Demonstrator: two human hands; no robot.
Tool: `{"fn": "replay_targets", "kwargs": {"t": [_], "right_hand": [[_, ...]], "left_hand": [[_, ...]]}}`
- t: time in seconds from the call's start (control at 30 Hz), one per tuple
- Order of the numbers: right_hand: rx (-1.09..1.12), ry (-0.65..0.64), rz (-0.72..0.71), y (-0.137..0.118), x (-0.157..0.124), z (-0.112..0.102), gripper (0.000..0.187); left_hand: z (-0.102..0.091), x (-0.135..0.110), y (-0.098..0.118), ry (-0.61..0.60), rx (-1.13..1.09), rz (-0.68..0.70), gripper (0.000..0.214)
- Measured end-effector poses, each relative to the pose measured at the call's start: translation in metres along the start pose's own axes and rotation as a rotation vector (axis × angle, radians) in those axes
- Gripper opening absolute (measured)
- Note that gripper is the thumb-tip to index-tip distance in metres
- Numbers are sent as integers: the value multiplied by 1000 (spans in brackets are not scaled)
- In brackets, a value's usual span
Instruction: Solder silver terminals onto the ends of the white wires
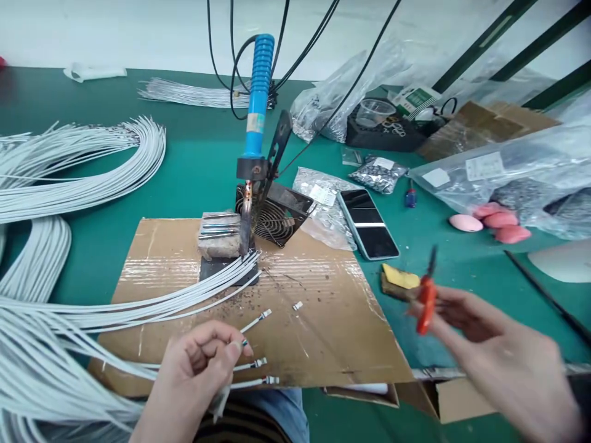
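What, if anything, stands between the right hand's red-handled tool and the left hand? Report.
Nothing visible: only tabletop and cardboard show between the red-handled tool and the left hand. The loose connector lies just beyond that line.

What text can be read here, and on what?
None legible. Too small or blurred:
sticker on the blue soldering iron handle;
white label on the clear bag beside the smartphone;
label on the small parts bag;
two labels on the large plastic bag;
printing on the green-and-white package.
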State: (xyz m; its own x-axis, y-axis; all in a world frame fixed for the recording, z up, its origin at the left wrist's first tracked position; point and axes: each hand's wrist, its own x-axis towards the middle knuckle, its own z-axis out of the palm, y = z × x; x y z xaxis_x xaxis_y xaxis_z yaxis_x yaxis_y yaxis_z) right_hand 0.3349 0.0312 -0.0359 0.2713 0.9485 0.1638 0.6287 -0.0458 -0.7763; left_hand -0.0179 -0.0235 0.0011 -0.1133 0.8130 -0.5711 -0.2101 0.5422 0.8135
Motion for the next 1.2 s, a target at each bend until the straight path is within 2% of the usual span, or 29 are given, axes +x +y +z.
{"fn": "replay_targets", "kwargs": {"t": [0.03, 0.07, 0.13, 0.2, 0.3, 0.47, 0.8, 1.2], "right_hand": [[-43, -187, -65, -16, -18, 16, 15], [-69, -235, -168, -32, -34, 33, 14], [-72, -337, -380, -63, -59, 65, 26], [-90, -380, -531, -85, -72, 90, 38], [-78, -399, -649, -101, -78, 109, 43], [-80, -406, -685, -101, -76, 113, 33], [-64, -418, -711, -104, -78, 115, 29], [0, -444, -639, -101, -81, 114, 38]], "left_hand": [[0, -1, 0, 4, -7, -2, 56], [0, -2, 1, 7, -11, -6, 56], [1, -4, 2, 18, -16, -12, 54], [1, -6, 4, 23, -18, -23, 53], [-1, -7, 4, 18, -30, -23, 53], [-4, -7, 1, 1, -34, -20, 50], [-7, -5, -3, -46, -24, 0, 53], [-7, -6, -2, -41, 40, 4, 39]]}}
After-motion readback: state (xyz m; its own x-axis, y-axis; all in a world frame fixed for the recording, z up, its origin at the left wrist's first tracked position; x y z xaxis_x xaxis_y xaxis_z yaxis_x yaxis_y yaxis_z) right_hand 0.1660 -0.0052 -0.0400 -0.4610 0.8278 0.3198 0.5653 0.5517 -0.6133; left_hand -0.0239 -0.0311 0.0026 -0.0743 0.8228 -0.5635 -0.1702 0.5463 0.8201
